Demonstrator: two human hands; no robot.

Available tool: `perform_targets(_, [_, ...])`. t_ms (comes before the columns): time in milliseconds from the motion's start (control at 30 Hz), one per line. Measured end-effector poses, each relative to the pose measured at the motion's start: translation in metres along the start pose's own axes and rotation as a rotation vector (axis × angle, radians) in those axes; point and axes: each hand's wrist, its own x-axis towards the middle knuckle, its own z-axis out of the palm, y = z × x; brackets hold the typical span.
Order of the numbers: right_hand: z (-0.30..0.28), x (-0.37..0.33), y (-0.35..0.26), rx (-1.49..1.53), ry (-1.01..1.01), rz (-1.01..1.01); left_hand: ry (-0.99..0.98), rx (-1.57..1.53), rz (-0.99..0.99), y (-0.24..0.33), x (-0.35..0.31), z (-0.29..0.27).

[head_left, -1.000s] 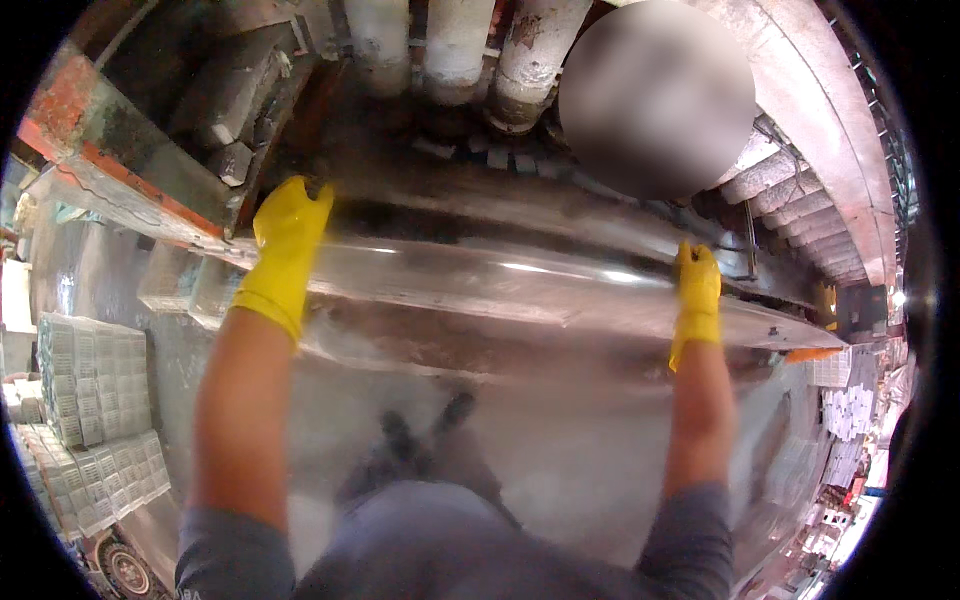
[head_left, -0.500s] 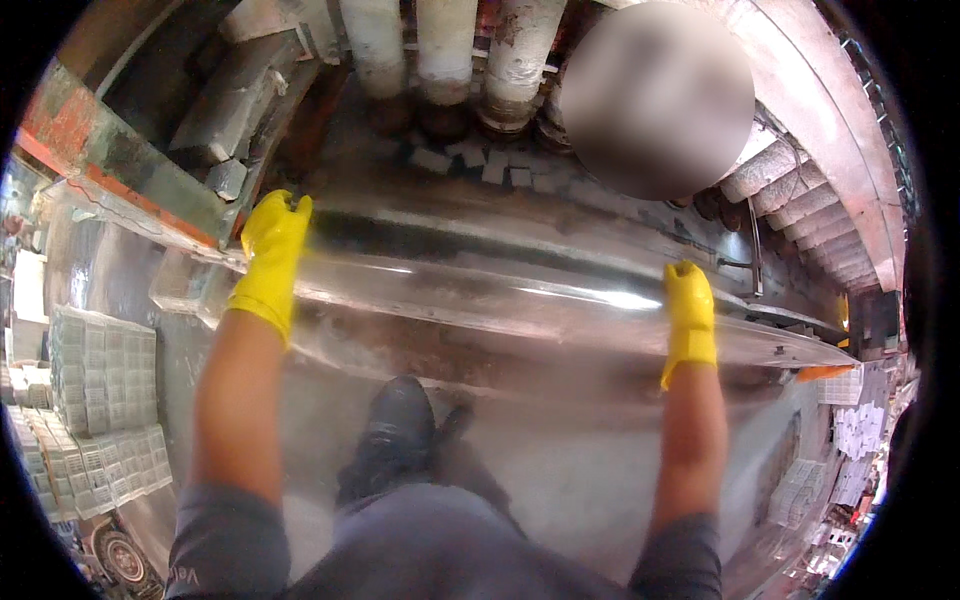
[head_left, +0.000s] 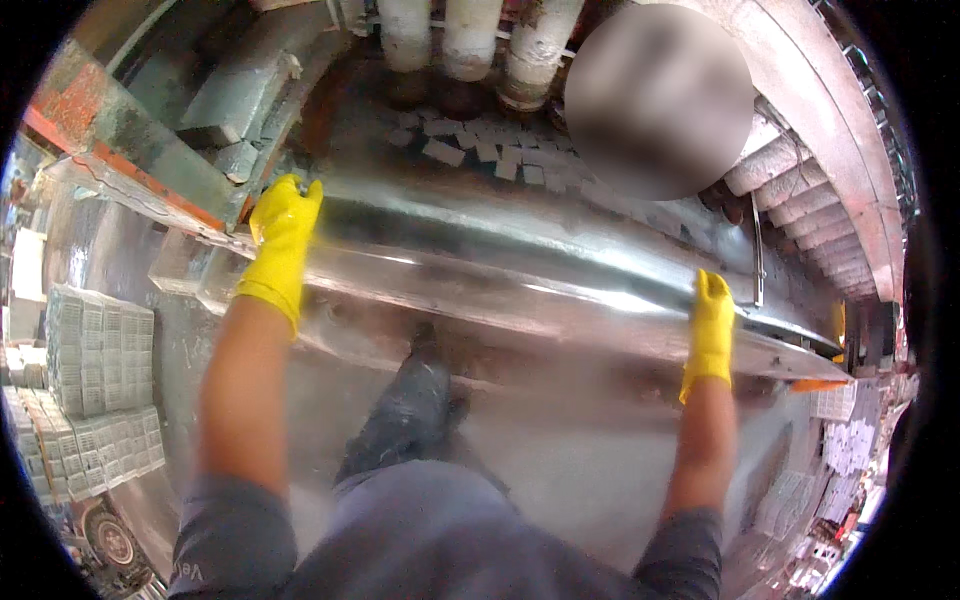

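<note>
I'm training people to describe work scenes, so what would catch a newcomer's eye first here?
Probably the bright yellow-gloved left hand and yellow-gloved right hand, spread wide apart at a long, shiny metal edge across the middle. Beyond it, pale flat pieces lie scattered below a row of whitish columns at the top. Stacked pale crates stand at far left.

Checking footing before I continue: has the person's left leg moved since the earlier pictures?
Yes: forward. The left leg now reaches further out, its foot nearer the long metal rim.
</note>
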Motion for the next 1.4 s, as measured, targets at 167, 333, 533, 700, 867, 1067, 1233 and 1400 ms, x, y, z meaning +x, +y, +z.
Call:
perform_targets(167, [0.002,0.002,0.028,-0.179,0.008,0.138,-0.017,0.001,-0.082,-0.004,-0.011,-0.003])
perform_targets(333, [-0.015,-0.005,0.033,-0.31,-0.076,0.174,0.099,-0.082,0.032,-0.012,-0.024,0.007])
perform_targets(533, [-0.02,-0.021,0.018,-0.384,-0.022,0.064,0.099,-0.102,0.071,-0.015,-0.037,0.002])
perform_targets(700, [-0.023,-0.037,0.006,-0.263,-0.073,0.241,0.106,-0.05,0.063,-0.023,-0.042,0.006])
perform_targets(867, [-0.029,-0.047,0.013,-0.344,-0.086,0.27,0.114,-0.023,0.063,-0.027,-0.055,0.007])
perform_targets(1067, [-0.033,-0.065,0.007,-0.367,-0.076,0.311,0.125,-0.086,0.081,-0.037,-0.069,0.005])
perform_targets(1233, [-0.038,-0.069,0.018,-0.435,-0.058,0.275,0.124,-0.058,0.066,-0.039,-0.072,0.008])
perform_targets(1400, [-0.038,-0.076,0.003,-0.372,-0.087,0.309,0.112,-0.077,0.057,-0.039,-0.076,0.001])
